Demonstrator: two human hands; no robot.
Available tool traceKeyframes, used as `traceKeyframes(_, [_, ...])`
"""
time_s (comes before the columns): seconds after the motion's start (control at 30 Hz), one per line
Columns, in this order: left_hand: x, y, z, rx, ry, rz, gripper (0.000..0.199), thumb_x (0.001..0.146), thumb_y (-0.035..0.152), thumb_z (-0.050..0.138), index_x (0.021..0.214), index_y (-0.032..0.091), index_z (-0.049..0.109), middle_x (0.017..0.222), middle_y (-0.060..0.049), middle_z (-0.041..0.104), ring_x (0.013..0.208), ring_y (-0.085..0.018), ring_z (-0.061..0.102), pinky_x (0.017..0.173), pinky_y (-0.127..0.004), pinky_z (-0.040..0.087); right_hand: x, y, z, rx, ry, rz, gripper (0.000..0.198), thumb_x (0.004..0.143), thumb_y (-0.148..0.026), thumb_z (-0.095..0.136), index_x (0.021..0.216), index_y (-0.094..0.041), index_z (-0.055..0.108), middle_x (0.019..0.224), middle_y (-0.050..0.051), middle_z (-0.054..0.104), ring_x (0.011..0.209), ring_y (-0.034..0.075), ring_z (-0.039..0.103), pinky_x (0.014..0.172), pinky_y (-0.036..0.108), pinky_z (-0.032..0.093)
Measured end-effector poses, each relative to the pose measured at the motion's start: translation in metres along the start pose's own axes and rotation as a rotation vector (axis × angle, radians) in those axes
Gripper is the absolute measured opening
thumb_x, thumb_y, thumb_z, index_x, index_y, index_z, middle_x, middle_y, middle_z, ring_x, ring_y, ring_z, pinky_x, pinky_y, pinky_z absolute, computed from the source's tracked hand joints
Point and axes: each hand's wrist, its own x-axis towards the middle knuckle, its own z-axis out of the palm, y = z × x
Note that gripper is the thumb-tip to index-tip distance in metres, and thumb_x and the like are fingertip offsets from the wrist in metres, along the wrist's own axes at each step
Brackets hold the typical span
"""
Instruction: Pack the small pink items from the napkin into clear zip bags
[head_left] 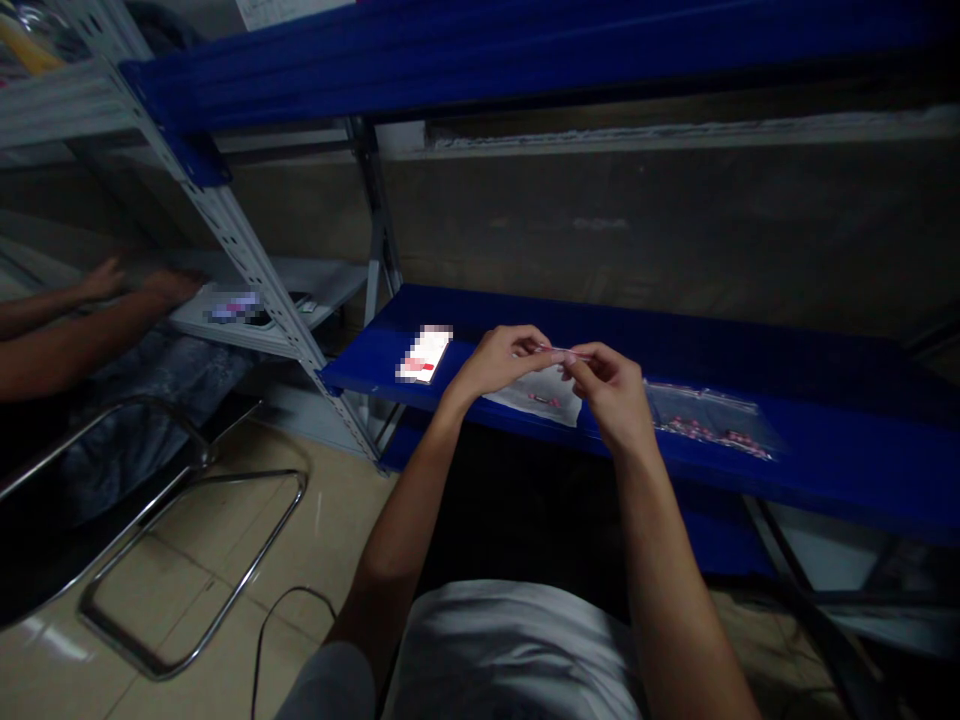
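Head view: I see the blue shelf (pixel 840 450), and on it a clear plastic bag (pixel 709 402) with reddish pieces (pixel 739 440), right of a pale sheet (pixel 514 396). Above this sheet, the left hand (pixel 510 358) and the right hand (pixel 611 385) almost meet, fingertips pinched on one thin pinkish strip (pixel 555 349). It lies between both grips, long axis from side to side, neither hand clearly nearer. A small pink piece (pixel 543 399) rests on the sheet.
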Motion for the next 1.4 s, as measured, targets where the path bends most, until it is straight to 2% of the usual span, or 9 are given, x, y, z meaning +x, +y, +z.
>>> traceKeyframes(0.23, [0.0, -0.002, 0.0, 0.209, 0.013, 0.044, 0.016, 0.088, 0.031, 0.071, 0.085, 0.016, 0.073, 0.079, -0.003, 0.071, 0.077, -0.014, 0.063, 0.072, -0.025, 0.046, -0.003, -0.006, -0.003, -0.204, 0.026, -0.114, 0.027, 0.087, -0.047, 0.074, 0.082, -0.02, 0.071, 0.077, 0.005, 0.071, 0.073, 0.02, 0.064, 0.066, 0.031, 0.046])
traceKeyframes(0.43, [0.0, 0.0, 0.0, 0.276, -0.005, 0.09, 0.013, 0.091, 0.024, 0.064, 0.092, 0.016, 0.076, 0.085, -0.003, 0.075, 0.079, -0.014, 0.065, 0.074, -0.026, 0.046, -0.003, -0.011, -0.004, -0.201, 0.0, -0.085, 0.029, 0.084, -0.048, 0.076, 0.083, -0.02, 0.075, 0.076, 0.005, 0.073, 0.072, 0.021, 0.067, 0.07, 0.033, 0.05])
traceKeyframes(0.63, [0.001, 0.0, 0.003, 0.226, -0.023, 0.083, 0.015, 0.091, 0.03, 0.07, 0.096, 0.017, 0.076, 0.091, -0.005, 0.077, 0.085, -0.016, 0.068, 0.082, -0.028, 0.05, -0.001, -0.008, -0.006, -0.128, 0.025, -0.06, 0.03, 0.081, -0.049, 0.079, 0.084, -0.019, 0.076, 0.075, 0.005, 0.073, 0.071, 0.02, 0.067, 0.067, 0.032, 0.05])
traceKeyframes(0.83, [0.003, -0.001, 0.008, 0.319, 0.068, 0.108, 0.01, 0.091, 0.02, 0.067, 0.086, 0.016, 0.074, 0.091, -0.005, 0.075, 0.086, -0.015, 0.068, 0.084, -0.029, 0.051, 0.0, -0.007, -0.014, -0.126, -0.043, 0.003, 0.034, 0.08, -0.05, 0.081, 0.09, -0.017, 0.079, 0.076, 0.006, 0.075, 0.069, 0.019, 0.066, 0.057, 0.027, 0.043])
traceKeyframes(0.93, [0.002, 0.001, 0.014, 0.255, 0.086, 0.106, 0.009, 0.091, 0.023, 0.07, 0.09, 0.016, 0.074, 0.091, -0.005, 0.075, 0.084, -0.015, 0.068, 0.082, -0.028, 0.052, 0.0, -0.009, -0.023, -0.146, 0.024, 0.002, 0.031, 0.079, -0.048, 0.081, 0.082, -0.017, 0.079, 0.073, 0.005, 0.074, 0.065, 0.018, 0.063, 0.057, 0.028, 0.043])
traceKeyframes(1.07, [0.004, -0.005, 0.036, 0.065, 0.044, 0.027, 0.031, 0.087, 0.032, 0.077, 0.114, 0.018, 0.071, 0.1, -0.007, 0.075, 0.085, -0.015, 0.07, 0.08, -0.027, 0.054, 0.0, -0.013, -0.047, -0.171, 0.149, 0.025, 0.03, 0.076, -0.047, 0.084, 0.075, -0.018, 0.077, 0.068, 0.004, 0.071, 0.06, 0.016, 0.06, 0.056, 0.028, 0.043])
traceKeyframes(1.17, [0.012, -0.014, 0.064, -0.095, 0.004, -0.013, 0.022, 0.089, 0.03, 0.074, 0.105, 0.016, 0.07, 0.094, -0.004, 0.073, 0.084, -0.014, 0.071, 0.081, -0.025, 0.055, -0.001, -0.014, -0.07, -0.201, 0.216, 0.051, 0.032, 0.076, -0.05, 0.083, 0.074, -0.019, 0.075, 0.068, 0.003, 0.07, 0.06, 0.016, 0.059, 0.053, 0.027, 0.041])
traceKeyframes(1.3, [0.034, -0.024, 0.105, -0.273, 0.026, -0.119, 0.014, 0.092, 0.027, 0.07, 0.089, 0.013, 0.067, 0.081, -0.001, 0.069, 0.069, -0.011, 0.068, 0.067, -0.021, 0.051, -0.006, -0.008, -0.108, -0.214, 0.243, 0.084, 0.041, 0.083, -0.057, 0.075, 0.106, -0.023, 0.076, 0.087, 0.007, 0.075, 0.075, 0.022, 0.069, 0.054, 0.029, 0.046])
traceKeyframes(1.4, [0.055, -0.029, 0.134, -0.359, 0.062, -0.259, 0.009, 0.092, 0.021, 0.07, 0.088, 0.013, 0.067, 0.075, 0.0, 0.068, 0.06, -0.008, 0.063, 0.059, -0.018, 0.047, -0.011, 0.008, -0.142, -0.25, 0.22, 0.147, 0.061, 0.076, -0.051, 0.081, 0.128, -0.024, 0.068, 0.091, 0.007, 0.076, 0.077, 0.025, 0.07, 0.056, 0.032, 0.05])
